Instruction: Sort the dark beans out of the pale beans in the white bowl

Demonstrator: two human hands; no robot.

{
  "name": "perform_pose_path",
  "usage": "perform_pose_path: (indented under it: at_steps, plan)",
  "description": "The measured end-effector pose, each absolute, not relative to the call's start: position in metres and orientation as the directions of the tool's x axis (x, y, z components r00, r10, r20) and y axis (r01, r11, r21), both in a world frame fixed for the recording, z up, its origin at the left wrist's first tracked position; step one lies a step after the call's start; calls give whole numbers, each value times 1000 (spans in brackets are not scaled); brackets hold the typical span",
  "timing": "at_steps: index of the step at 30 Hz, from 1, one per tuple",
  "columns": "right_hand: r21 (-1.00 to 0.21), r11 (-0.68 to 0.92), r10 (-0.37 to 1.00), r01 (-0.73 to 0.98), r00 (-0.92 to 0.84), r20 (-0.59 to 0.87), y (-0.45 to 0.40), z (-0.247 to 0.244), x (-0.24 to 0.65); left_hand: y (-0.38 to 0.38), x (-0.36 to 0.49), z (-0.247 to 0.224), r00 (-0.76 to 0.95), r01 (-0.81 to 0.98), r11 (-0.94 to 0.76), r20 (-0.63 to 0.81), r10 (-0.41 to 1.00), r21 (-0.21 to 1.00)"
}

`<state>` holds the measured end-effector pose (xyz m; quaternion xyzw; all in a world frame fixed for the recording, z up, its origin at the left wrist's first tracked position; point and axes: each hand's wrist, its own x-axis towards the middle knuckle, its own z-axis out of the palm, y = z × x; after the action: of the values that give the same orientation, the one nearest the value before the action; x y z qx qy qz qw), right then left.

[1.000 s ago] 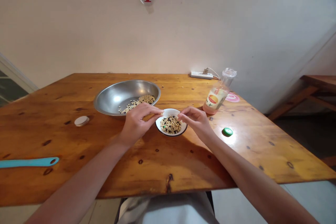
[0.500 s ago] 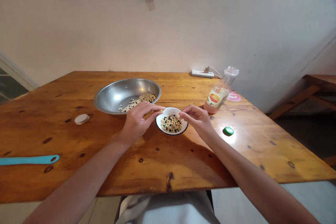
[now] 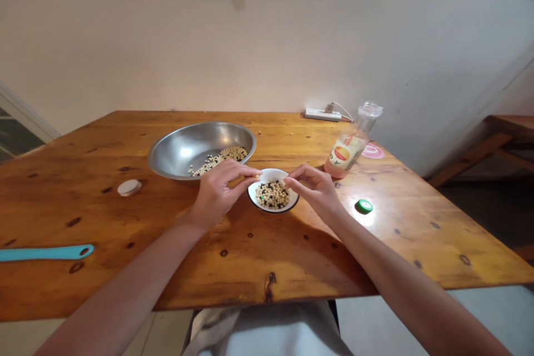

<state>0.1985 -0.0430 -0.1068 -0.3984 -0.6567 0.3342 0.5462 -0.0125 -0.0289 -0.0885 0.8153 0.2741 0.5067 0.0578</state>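
"Wooden and knotty, the counter [image 3: 225, 283]. Biggest by far, carrying everything else. Next in size?"

"Steel basin [image 3: 179, 150], wide and shiny, behind the left hand [image 3: 217, 192] and a little further left."

"Then the bottle [image 3: 342, 153], with a clear top, a fruit label and pink at the bottom. Behind the right hand [image 3: 317, 192], near the counter's right side."

"And the hands themselves?"

"Facing each other across the white bowl [image 3: 267, 177]. Left fingers pinching at the bowl's left rim, right fingers pressed together at the opposite side."

"Holding anything on the right?"

"Impossible to tell, too small to make out."

"Smaller now: a blue handle [image 3: 50, 253], lying flat at the far left, cut off by the edge of the view."

"After that, the white bowl, dark-rimmed, between the hands."

"Also a white power strip [image 3: 322, 115] at the counter's back edge, with a plug and cord."

"Past the bottle, a pink disc [image 3: 372, 151]. Over left, in front of the basin, a white lid [image 3: 129, 187]."

"Right of the right hand, a green cap [image 3: 364, 206], in a bright patch of light."

"And smallest?"

"Beads [image 3: 272, 196], pale and dark, in the bowl and at the basin's right side. Between the left fingers, seemingly a pale bead [image 3: 257, 176]."
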Motion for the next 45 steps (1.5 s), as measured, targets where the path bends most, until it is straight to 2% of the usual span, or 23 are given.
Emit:
perform_pose_path:
  at_steps: [18, 22, 28, 32, 37, 45]
  plan:
    - [-730, 594, 803, 339, -198, 562, -49, -100, 195, -27, -13, -90, 377, 494, -856, 850, 369, 152]
    - [-701, 598, 800, 387, -236, 552, -48, -102, 194, -27, -11, -92, 378, 458, -860, 827, 416, 223]
    - [-707, 571, 819, 417, -221, 530, -46, -105, 194, -32, -6, -93, 287, 398, -749, 703, 650, 530]
    - [-715, 567, 820, 408, -203, 535, -44, -106, 194, -33, -3, -94, 261, 385, -663, 613, 745, 642]
    - [-730, 557, 828, 396, -200, 523, -43, -107, 195, -32, -1, -95, 212, 402, -632, 605, 768, 662]
    - [-734, 542, 838, 409, -208, 504, -41, -108, 196, -30, 0, -95, 260, 490, -674, 646, 718, 552]
